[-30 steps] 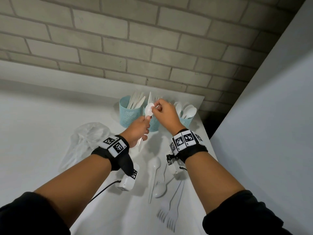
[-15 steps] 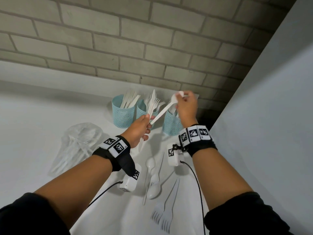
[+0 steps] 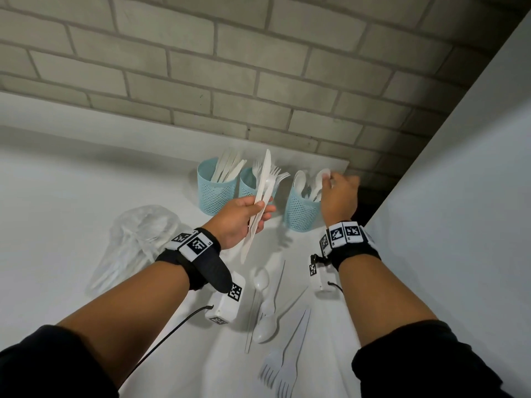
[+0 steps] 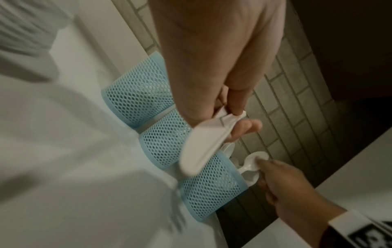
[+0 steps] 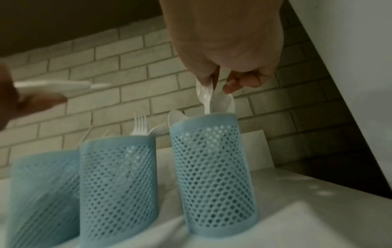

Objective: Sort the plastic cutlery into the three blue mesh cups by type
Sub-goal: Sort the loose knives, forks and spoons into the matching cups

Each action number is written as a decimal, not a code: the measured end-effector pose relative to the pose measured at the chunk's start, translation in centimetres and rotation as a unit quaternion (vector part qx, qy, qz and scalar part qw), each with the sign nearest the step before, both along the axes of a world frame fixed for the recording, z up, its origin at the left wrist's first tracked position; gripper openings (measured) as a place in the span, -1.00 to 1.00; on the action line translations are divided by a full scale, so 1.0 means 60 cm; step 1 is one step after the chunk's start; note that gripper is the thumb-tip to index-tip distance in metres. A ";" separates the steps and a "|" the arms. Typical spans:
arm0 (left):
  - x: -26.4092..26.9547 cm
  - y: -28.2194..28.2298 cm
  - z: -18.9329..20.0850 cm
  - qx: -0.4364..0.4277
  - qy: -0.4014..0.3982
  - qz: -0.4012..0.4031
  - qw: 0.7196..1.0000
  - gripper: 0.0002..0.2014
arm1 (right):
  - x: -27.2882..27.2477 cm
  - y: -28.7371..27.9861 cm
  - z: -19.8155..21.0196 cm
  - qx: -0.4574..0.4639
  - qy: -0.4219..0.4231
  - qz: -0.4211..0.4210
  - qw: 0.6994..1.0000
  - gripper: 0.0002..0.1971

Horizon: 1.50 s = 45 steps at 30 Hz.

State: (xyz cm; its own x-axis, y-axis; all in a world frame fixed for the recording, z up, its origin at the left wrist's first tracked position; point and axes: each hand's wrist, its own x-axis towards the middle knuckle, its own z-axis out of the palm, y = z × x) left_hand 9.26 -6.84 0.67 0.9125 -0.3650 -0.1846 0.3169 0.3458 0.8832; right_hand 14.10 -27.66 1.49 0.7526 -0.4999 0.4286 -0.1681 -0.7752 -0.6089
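Note:
Three blue mesh cups stand by the brick wall: the left cup [image 3: 216, 191] holds knives, the middle cup [image 3: 249, 186] forks, the right cup [image 3: 301, 209] spoons. My left hand [image 3: 260, 216] grips a white plastic knife [image 3: 264, 185] blade-up in front of the middle cup, with a second white piece alongside it. My right hand [image 3: 327, 179] pinches the bowl of a white spoon [image 5: 204, 94] whose handle is down inside the right cup [image 5: 212, 167]. The left wrist view shows the knife handle [image 4: 201, 146] in my fingers.
Loose spoons [image 3: 261, 282] and forks [image 3: 277, 366] lie on the white table between my forearms. A crumpled clear plastic bag [image 3: 138, 242] lies to the left. A white wall [image 3: 445, 196] runs close along the right, and the table's back right corner is just behind the spoon cup.
My right hand took the spoon out of the left hand's bundle, carried it right and lowered it handle-first into the right cup. The left hand kept the knife.

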 end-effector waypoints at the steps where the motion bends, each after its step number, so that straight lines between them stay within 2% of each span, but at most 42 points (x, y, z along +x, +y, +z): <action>1: 0.000 0.003 -0.001 0.000 -0.001 -0.001 1.000 -0.83 | -0.001 0.000 -0.009 -0.011 0.022 0.011 1.000 -0.64; 4: -0.003 0.010 -0.003 0.010 -0.001 0.001 1.000 -0.84 | -0.005 0.007 -0.007 -0.026 0.029 0.027 0.999 -0.70; 7: -0.004 0.014 -0.004 0.024 0.007 0.003 1.000 -0.86 | -0.007 0.023 0.021 -0.032 -0.065 0.074 0.995 -0.63; 10: -0.008 0.013 -0.003 0.047 0.013 0.007 0.999 -0.85 | -0.015 0.052 0.057 -0.086 -0.152 0.176 0.969 -0.62; 12: -0.012 0.012 0.001 0.070 0.009 0.006 0.997 -0.81 | -0.025 0.077 0.070 -0.152 -0.123 0.252 0.948 -0.70; 14: -0.016 0.014 0.007 0.086 0.003 0.000 0.996 -0.78 | -0.033 0.098 0.066 -0.220 -0.054 0.316 0.921 -0.77; 15: -0.019 0.015 0.010 0.093 0.001 -0.002 0.996 -0.78 | -0.037 0.105 0.060 -0.265 -0.025 0.334 0.904 -0.73; 18: -0.028 0.023 0.015 0.127 -0.012 -0.005 0.992 -0.74 | -0.036 0.109 0.042 -0.351 0.063 0.342 0.869 -0.51; 21: -0.037 0.033 0.012 0.142 -0.027 -0.017 0.989 -0.72 | -0.033 0.100 0.041 -0.368 0.082 0.281 0.883 -0.47; 23: -0.039 0.038 0.011 0.133 -0.025 -0.019 0.991 -0.68 | -0.035 0.089 0.040 -0.368 0.015 0.225 0.902 -0.60; 24: -0.041 0.040 0.013 0.128 -0.022 -0.014 0.991 -0.65 | -0.036 0.082 0.040 -0.332 -0.012 0.198 0.922 -0.63; 26: -0.043 0.043 0.018 0.111 -0.024 0.004 0.993 -0.61 | -0.045 0.080 0.043 -0.160 0.021 0.191 0.968 -0.49; 28: -0.043 0.045 0.024 0.085 -0.041 0.031 0.995 -0.56 | -0.048 0.081 0.046 0.038 0.055 0.210 0.975 -0.45; 29: -0.043 0.047 0.027 0.070 -0.049 0.050 0.995 -0.55 | -0.049 0.082 0.046 0.120 0.070 0.227 0.964 -0.46; 31: -0.039 0.050 0.031 0.031 -0.049 0.092 0.994 -0.60 | -0.055 0.085 0.042 0.252 0.135 0.275 0.918 -0.55; 34: -0.033 0.051 0.035 -0.048 -0.028 0.150 0.987 -0.69 | -0.063 0.090 0.031 0.379 0.204 0.313 0.847 -0.70; 37: -0.030 0.054 0.032 -0.087 -0.022 0.189 0.978 -0.57 | -0.071 0.096 0.025 0.438 0.237 0.306 0.811 -0.76; 39: -0.028 0.055 0.029 -0.104 -0.019 0.205 0.973 -0.52 | -0.076 0.098 0.021 0.470 0.256 0.321 0.782 -0.71; 41: -0.030 0.055 0.028 -0.118 -0.016 0.206 0.971 -0.60 | -0.080 0.104 0.017 0.504 0.255 0.356 0.745 -0.68; 43: -0.029 0.051 0.025 -0.122 -0.009 0.200 0.972 -0.81 | -0.082 0.112 0.016 0.528 0.238 0.390 0.716 -0.77; 45: -0.028 0.049 0.020 -0.140 0.006 0.193 0.971 -0.85 | -0.081 0.119 0.016 0.541 0.209 0.395 0.712 -0.89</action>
